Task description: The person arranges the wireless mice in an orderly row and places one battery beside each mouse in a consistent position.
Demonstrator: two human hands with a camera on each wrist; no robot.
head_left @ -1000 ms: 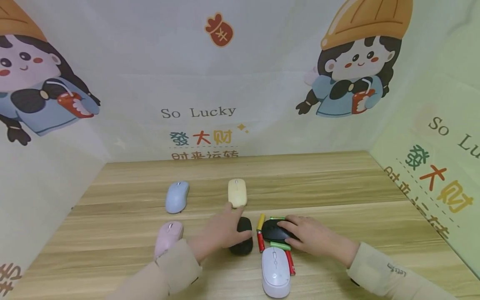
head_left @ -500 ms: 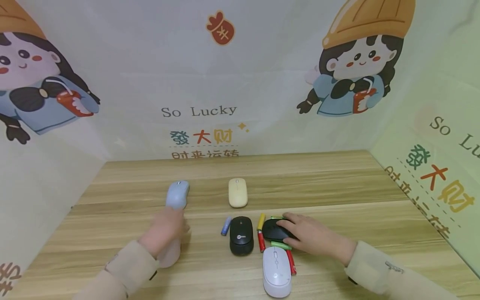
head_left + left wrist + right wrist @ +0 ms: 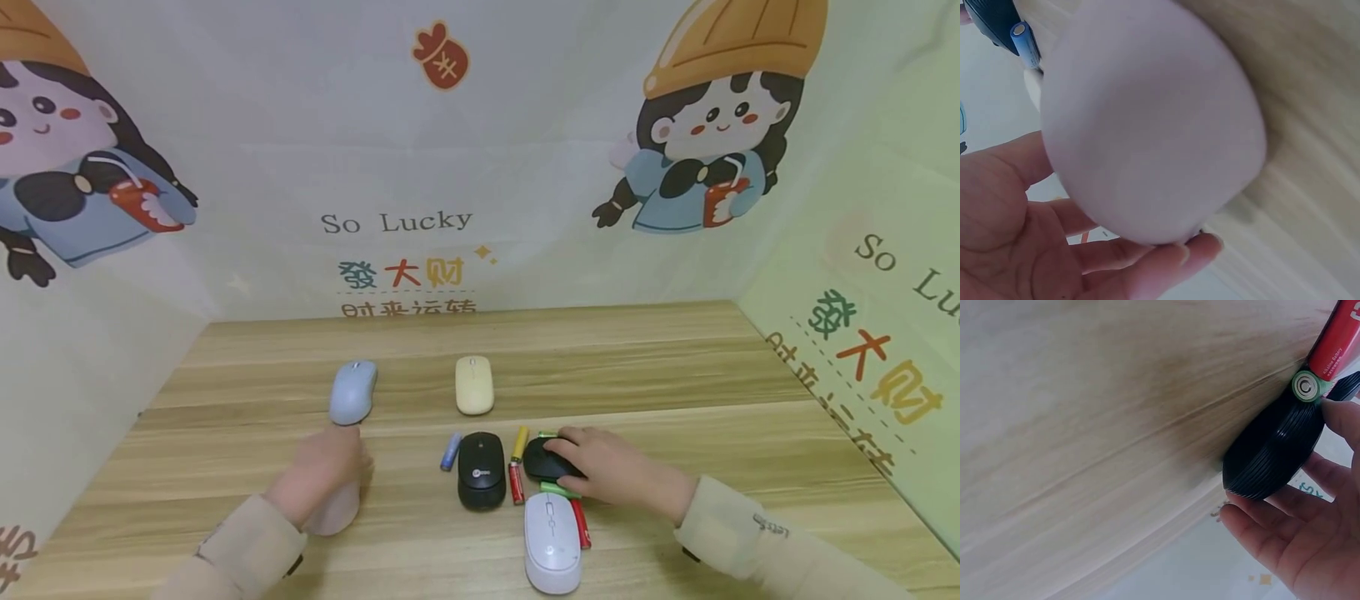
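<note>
My left hand (image 3: 322, 467) grips a pink computer mouse (image 3: 336, 512), covering most of it in the head view. The left wrist view shows fingers and thumb around that pink mouse (image 3: 1154, 125), close to the wooden surface. My right hand (image 3: 607, 471) holds a black mouse (image 3: 542, 460) lying sideways, with the thumb on its near side and fingers on its far side. Beside this mouse are a green battery (image 3: 560, 490), a yellow battery (image 3: 520, 444) and a red battery (image 3: 517, 483). A second green battery (image 3: 548, 434) is partly hidden behind it.
Another black mouse (image 3: 482, 471) sits in the middle, a blue battery (image 3: 451, 452) at its left. Farther back lie a light blue mouse (image 3: 353, 392) and a cream mouse (image 3: 475, 386). A white mouse (image 3: 552, 546) is in front, with a red battery (image 3: 581, 523) along its right.
My left hand has moved left and nearer, from beside the middle black mouse onto the pink mouse, uncovering the blue battery. My right hand stays at its black mouse.
</note>
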